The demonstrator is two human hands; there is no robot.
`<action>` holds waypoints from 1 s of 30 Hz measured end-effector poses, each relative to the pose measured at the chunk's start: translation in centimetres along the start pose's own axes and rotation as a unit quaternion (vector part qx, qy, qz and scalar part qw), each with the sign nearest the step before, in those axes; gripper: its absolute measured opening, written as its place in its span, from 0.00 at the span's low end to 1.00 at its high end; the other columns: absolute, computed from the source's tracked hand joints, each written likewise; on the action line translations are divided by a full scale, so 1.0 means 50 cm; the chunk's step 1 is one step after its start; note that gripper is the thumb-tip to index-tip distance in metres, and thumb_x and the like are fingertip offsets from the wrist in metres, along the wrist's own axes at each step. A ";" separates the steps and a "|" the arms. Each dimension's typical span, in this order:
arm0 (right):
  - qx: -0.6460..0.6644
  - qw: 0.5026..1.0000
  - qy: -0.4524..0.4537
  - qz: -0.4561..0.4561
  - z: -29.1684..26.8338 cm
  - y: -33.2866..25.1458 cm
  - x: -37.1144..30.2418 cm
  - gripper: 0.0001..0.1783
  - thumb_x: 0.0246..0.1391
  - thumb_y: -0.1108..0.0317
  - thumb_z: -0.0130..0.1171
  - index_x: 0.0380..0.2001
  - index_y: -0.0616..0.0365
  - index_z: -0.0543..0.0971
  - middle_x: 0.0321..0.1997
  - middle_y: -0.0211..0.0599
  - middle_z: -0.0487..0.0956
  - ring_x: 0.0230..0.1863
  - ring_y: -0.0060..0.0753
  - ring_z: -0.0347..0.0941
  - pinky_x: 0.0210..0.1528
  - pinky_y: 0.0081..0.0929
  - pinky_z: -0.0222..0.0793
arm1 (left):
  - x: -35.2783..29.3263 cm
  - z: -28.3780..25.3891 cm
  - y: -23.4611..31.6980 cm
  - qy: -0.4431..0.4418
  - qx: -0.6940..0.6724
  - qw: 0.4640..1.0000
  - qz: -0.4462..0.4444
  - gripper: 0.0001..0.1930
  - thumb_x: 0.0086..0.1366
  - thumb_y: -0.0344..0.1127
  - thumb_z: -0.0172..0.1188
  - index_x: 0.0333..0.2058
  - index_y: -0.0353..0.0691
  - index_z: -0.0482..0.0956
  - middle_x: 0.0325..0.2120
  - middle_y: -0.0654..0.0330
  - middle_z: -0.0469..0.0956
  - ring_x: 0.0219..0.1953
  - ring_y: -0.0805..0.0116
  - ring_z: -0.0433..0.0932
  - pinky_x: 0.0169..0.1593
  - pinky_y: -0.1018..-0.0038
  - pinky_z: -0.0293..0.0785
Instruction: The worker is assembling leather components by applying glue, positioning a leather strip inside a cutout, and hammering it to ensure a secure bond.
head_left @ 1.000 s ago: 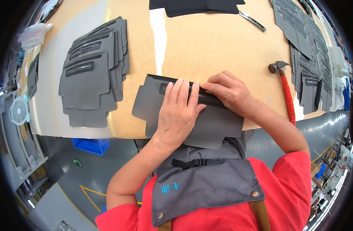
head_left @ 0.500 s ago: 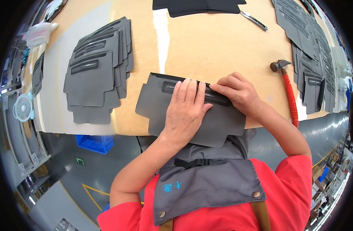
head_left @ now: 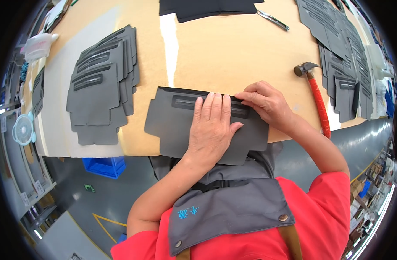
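A dark grey flat panel [head_left: 168,125] with notched corners lies on the table's near edge, its lower part overhanging toward my apron. Along its far edge runs a black strip [head_left: 185,91], and below that is a raised, long black frame [head_left: 183,102]. My left hand [head_left: 211,125] rests flat on the panel, fingers stretched out over the frame and reaching the strip. With thumb and fingers closed together, my right hand [head_left: 270,104] pinches the far edge near its right end. Its fingers partly hide that corner.
Overlapping similar panels [head_left: 92,99] lie at left, with more piled panels [head_left: 337,43] at right. A red-handled hammer [head_left: 318,99] lies right of my hand. Farther back are a utility knife [head_left: 273,20] and black sheets [head_left: 211,9]. A blue crate [head_left: 104,167] stands below the table.
Both hands have slid a little to the right along the panel's far edge. The whole view has shifted slightly, while the panel stays in place on the table.
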State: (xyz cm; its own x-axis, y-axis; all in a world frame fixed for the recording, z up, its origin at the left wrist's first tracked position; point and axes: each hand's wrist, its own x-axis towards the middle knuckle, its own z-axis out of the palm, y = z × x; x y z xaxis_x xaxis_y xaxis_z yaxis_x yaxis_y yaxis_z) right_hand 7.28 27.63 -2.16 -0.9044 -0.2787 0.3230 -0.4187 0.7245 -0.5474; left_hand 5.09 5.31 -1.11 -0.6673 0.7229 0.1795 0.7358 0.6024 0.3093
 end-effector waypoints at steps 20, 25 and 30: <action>0.049 0.995 0.016 0.081 -0.036 -0.003 -0.045 0.14 0.54 0.76 0.69 0.45 0.56 0.85 0.40 0.36 0.81 0.40 0.38 0.79 0.40 0.32 0.78 | 0.015 0.001 0.026 -0.009 -0.027 0.999 0.024 0.31 0.66 0.48 0.66 0.61 0.36 0.74 0.56 0.47 0.70 0.60 0.48 0.70 0.67 0.49 0.66; 0.056 0.996 0.010 0.069 -0.033 0.002 -0.056 0.16 0.51 0.79 0.69 0.44 0.57 0.86 0.40 0.35 0.81 0.39 0.37 0.79 0.39 0.30 0.78 | 0.021 -0.010 0.034 -0.017 -0.016 1.000 0.018 0.30 0.66 0.48 0.66 0.61 0.37 0.74 0.54 0.47 0.71 0.58 0.48 0.71 0.66 0.48 0.67; -0.050 0.997 0.009 -0.053 -0.035 0.011 -0.058 0.21 0.39 0.78 0.65 0.42 0.58 0.85 0.39 0.33 0.80 0.40 0.38 0.77 0.41 0.31 0.77 | 0.016 -0.002 0.029 -0.018 0.004 0.999 0.031 0.29 0.65 0.49 0.66 0.62 0.43 0.76 0.54 0.47 0.71 0.58 0.47 0.71 0.66 0.48 0.66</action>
State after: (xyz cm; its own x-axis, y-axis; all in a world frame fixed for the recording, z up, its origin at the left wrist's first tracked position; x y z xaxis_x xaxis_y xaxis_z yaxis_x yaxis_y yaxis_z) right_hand 9.80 29.93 -2.05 -0.8530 -0.3468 0.3900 -0.5017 0.7505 -0.4301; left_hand 5.61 6.70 -0.42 -0.6159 0.7704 0.1647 0.7765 0.5585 0.2918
